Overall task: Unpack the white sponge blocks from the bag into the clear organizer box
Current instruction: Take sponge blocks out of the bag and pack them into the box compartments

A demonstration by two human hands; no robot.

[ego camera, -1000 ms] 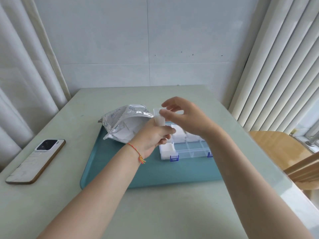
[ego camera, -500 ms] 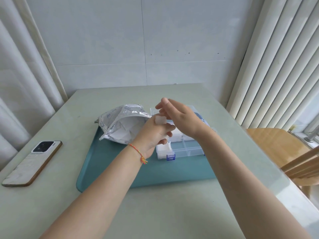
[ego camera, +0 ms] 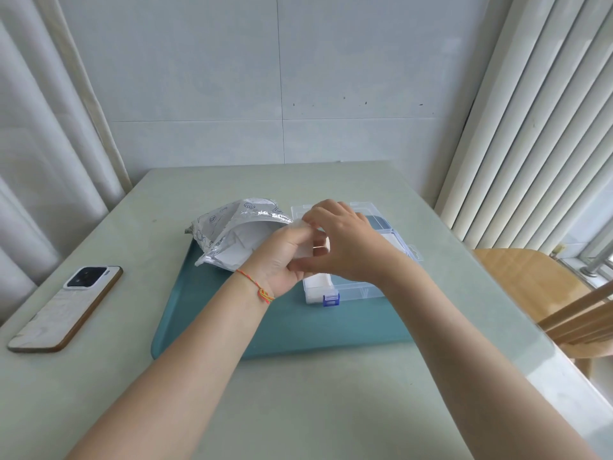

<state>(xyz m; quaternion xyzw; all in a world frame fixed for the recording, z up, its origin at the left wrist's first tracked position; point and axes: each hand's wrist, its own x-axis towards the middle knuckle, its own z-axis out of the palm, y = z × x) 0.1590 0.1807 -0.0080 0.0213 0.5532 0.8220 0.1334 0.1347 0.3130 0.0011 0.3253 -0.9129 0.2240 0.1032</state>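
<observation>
Both hands meet above the clear organizer box point(ego camera: 351, 290) on the teal tray point(ego camera: 282, 327). The left hand point(ego camera: 282, 260) grips a white sponge block point(ego camera: 303, 249), apparently wrapped; the right hand point(ego camera: 345, 244), lower than a second ago, pinches it too. The bag point(ego camera: 232, 234) lies open alongside on the counter point(ego camera: 298, 410).
</observation>
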